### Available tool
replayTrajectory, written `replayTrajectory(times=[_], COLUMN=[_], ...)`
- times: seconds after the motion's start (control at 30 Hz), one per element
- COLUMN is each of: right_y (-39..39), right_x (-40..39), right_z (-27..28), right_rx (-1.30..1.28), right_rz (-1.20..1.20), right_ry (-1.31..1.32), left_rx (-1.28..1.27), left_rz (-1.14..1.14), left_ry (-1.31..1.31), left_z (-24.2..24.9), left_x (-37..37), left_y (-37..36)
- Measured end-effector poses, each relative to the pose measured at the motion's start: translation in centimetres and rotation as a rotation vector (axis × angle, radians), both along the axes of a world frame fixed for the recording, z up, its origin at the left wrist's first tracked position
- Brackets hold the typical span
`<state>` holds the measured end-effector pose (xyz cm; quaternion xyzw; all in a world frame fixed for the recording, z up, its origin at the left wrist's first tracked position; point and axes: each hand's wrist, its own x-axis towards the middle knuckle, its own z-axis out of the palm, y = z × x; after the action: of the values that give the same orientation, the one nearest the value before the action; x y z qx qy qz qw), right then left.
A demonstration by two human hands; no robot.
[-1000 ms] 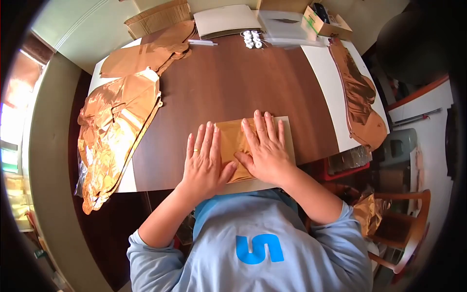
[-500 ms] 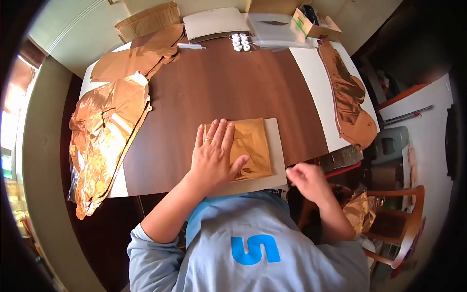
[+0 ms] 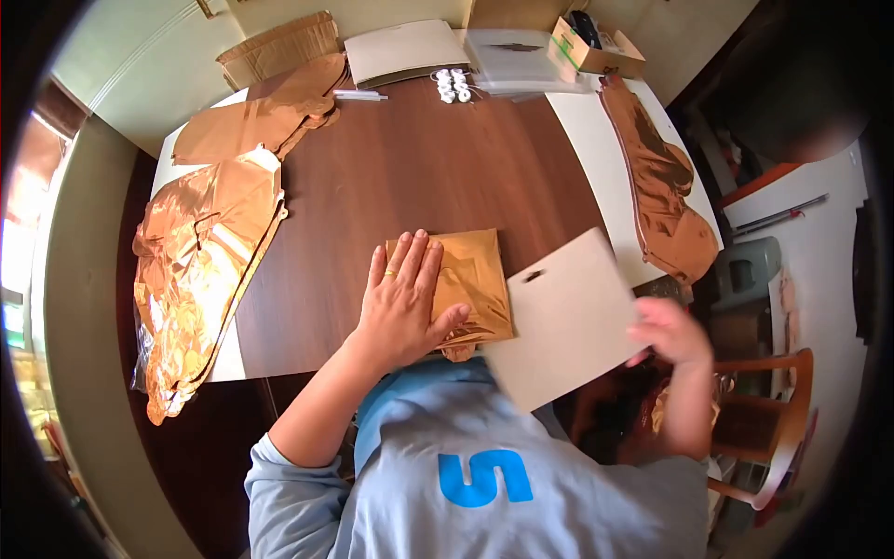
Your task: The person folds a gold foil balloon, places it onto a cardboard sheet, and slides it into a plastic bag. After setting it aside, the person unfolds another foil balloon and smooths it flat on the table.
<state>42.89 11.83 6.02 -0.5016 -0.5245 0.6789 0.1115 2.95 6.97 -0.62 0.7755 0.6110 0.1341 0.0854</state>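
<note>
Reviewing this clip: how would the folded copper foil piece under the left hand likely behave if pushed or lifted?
The folded copper foil piece looks crinkled and glossy, so it is probably floppy, light and slippery on the table. The left hand lies flat on it, perhaps because it would spring open. The card in the right hand looks stiffer.

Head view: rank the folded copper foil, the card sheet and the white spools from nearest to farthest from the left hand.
1. Folded copper foil: under the left hand.
2. Card sheet: to the right, held by the right hand.
3. White spools: far table edge.
</note>
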Motion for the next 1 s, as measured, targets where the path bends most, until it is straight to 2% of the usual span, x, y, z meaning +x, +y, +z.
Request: replayTrajectory(times=[0.07,0.17,0.27,0.3,0.37,0.43,0.5,0.57,0.63,0.73,0.83,0.97,1.0], right_y=[2.1,5.4,10.8,11.9,12.2,10.8,8.8,7.5,7.0,6.2,5.4,5.0,5.0], right_x=[4.8,4.3,0.5,-1.4,-6.6,-11.5,-14.9,-16.4,-17.1,-17.9,-18.6,-21.5,-22.2], right_z=[1.2,2.0,-3.7,-5.9,-8.1,-7.1,-3.2,-2.0,-2.1,-0.4,-0.7,-2.4,-3.7], right_rx=[0.128,0.436,0.558,0.577,0.721,0.828,0.674,0.531,0.51,0.693,1.1,1.483,1.425], right_rz=[-0.02,-0.247,-0.371,-0.337,-0.144,0.155,0.5,0.737,0.799,0.769,0.398,0.467,0.565], right_ry=[-0.023,0.003,-0.123,-0.187,-0.348,-0.449,-0.476,-0.437,-0.475,-0.676,-0.605,-0.172,-0.138], left_rx=[0.018,0.06,0.049,0.048,0.045,0.083,0.097,0.129,0.121,0.101,0.117,0.17,0.156], left_rz=[-0.008,-0.027,-0.02,-0.015,0.001,0.016,0.045,0.079,0.118,0.137,0.171,0.21,0.218], left_ry=[-0.03,0.007,0.016,0.024,0.043,0.035,0.019,0.022,0.04,0.014,-0.019,-0.063,-0.086], left_z=[-0.7,-0.8,-0.6,-0.6,-0.6,-1.1,-1.1,-0.9,-0.8,-0.9,-0.8,-0.4,0.3], left_x=[-0.2,-0.2,0.1,0.1,0.1,0.1,0.2,0.2,0.1,-0.4,-0.2,0.2,0.2], left_y=[-0.3,-0.5,-0.4,-0.4,-0.6,-0.9,-1.4,-1.5,-1.7,-1.7,-2.0,-2.5,-2.8])
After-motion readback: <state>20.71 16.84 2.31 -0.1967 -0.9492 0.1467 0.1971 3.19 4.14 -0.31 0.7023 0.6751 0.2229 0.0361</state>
